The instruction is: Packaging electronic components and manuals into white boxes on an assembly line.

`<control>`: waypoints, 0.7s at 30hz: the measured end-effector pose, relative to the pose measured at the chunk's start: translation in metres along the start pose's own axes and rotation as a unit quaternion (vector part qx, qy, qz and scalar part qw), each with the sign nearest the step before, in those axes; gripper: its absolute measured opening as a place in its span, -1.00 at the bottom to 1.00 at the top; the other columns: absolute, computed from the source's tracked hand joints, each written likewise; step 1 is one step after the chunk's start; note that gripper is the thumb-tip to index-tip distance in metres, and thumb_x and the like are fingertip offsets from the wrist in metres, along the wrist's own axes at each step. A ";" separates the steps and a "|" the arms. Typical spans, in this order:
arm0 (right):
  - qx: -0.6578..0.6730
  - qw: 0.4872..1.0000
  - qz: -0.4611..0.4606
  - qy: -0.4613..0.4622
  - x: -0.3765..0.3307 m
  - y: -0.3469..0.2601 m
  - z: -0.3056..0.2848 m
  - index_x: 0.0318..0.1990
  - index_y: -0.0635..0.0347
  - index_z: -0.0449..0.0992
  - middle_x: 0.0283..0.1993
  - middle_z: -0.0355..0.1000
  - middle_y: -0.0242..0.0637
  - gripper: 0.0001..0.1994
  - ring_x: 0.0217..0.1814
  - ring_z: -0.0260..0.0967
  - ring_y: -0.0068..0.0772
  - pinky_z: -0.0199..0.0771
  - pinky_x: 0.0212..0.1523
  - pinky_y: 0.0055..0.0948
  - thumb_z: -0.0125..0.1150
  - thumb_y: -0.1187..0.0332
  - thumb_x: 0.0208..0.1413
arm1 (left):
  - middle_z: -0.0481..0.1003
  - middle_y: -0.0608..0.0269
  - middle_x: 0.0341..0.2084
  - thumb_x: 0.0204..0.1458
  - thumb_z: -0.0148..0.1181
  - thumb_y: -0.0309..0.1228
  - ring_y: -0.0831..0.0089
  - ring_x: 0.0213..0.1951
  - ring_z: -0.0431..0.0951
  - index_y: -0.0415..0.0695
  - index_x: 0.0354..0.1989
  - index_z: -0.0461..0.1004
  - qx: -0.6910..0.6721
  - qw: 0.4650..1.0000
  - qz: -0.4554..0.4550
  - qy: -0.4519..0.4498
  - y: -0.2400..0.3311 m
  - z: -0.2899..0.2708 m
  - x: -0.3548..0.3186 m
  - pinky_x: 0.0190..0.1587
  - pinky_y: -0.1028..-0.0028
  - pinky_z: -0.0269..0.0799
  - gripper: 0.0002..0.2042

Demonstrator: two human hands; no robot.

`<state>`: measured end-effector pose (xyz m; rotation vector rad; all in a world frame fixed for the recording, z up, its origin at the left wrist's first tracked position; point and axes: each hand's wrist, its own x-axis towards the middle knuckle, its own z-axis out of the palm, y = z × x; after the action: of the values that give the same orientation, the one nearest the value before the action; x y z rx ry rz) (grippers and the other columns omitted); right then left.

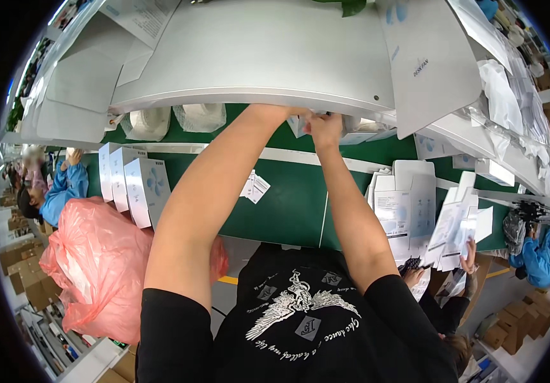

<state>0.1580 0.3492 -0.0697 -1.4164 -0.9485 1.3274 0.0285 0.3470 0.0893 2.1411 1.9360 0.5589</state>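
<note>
Under the shelf [249, 64] at upper centre, the left hand [297, 111] is mostly hidden; its opening and hold cannot be told. The right hand [326, 129] is seen curled, its hold unclear, just beside a box [355, 138]. At left, 3 cartons [137, 183] are lined up.

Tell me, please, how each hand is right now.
Left hand: mostly hidden by the smooth silver-grey shelf; cannot tell.
Right hand: curled near a white cardboard box; grip unclear.
</note>
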 end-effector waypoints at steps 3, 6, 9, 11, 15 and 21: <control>-0.009 0.998 -0.022 -0.052 0.015 -0.004 0.002 -0.16 0.40 0.59 -0.46 0.56 -0.27 -0.82 -0.65 0.48 -0.39 0.54 -0.57 -0.40 0.38 0.49 0.14 | 0.53 -0.03 0.23 0.36 0.10 -0.01 0.01 0.23 0.50 -0.11 0.28 0.52 -0.045 0.993 0.011 0.110 0.001 0.005 0.021 0.35 0.17 0.35 -0.50; 0.006 0.995 0.013 -0.102 0.015 -0.010 -0.002 -0.16 0.38 0.60 -0.36 0.57 -0.27 -0.88 -0.47 0.53 -0.39 0.59 -0.47 -0.39 0.31 0.57 0.15 | 0.61 0.06 0.12 0.28 0.23 -0.10 0.08 0.15 0.58 -0.08 0.20 0.58 0.065 0.995 0.013 0.077 -0.028 0.015 0.012 0.22 0.15 0.49 -0.58; 0.058 0.987 0.006 -0.148 0.024 0.008 -0.015 -0.15 0.37 0.60 -0.28 0.59 -0.26 -0.86 -0.35 0.58 -0.38 0.63 -0.38 -0.39 0.25 0.63 0.13 | 0.61 0.05 0.11 0.26 0.24 -0.11 0.05 0.14 0.59 -0.09 0.20 0.58 0.003 0.989 0.045 0.141 -0.042 0.038 0.019 0.22 0.12 0.49 -0.57; 0.140 0.971 -0.030 -0.191 0.032 0.033 -0.037 -0.13 0.36 0.61 -0.21 0.61 -0.22 -0.80 -0.29 0.62 -0.37 0.65 -0.30 -0.38 0.21 0.66 0.09 | 0.61 0.04 0.11 0.26 0.25 -0.12 0.04 0.13 0.59 -0.10 0.20 0.57 -0.036 0.983 0.064 0.169 -0.039 0.049 0.028 0.21 0.11 0.49 -0.56; 0.012 0.986 -0.088 -0.142 0.012 0.031 -0.069 -0.03 0.40 0.55 -0.20 0.61 -0.19 -0.72 -0.21 0.64 -0.35 0.64 -0.10 -0.38 0.18 0.68 0.07 | 0.61 0.03 0.12 0.27 0.20 -0.04 0.04 0.13 0.59 -0.08 0.23 0.56 -0.066 0.988 0.041 0.132 -0.018 0.052 0.027 0.22 0.12 0.49 -0.52; -0.086 0.884 -0.457 -0.042 -0.122 -0.093 -0.128 0.19 0.37 0.37 0.06 0.49 -0.09 -0.53 -0.01 0.53 -0.35 0.60 0.01 -0.35 0.34 0.57 0.12 | 0.62 -0.02 0.08 0.23 0.30 -0.11 0.00 0.14 0.58 -0.11 0.14 0.63 0.020 0.995 0.073 0.072 0.010 0.042 0.003 0.23 0.07 0.46 -0.58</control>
<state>0.2775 0.2401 0.0482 -0.8184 -1.5616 0.5912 0.0552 0.3532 0.0558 2.3405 1.8874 0.7251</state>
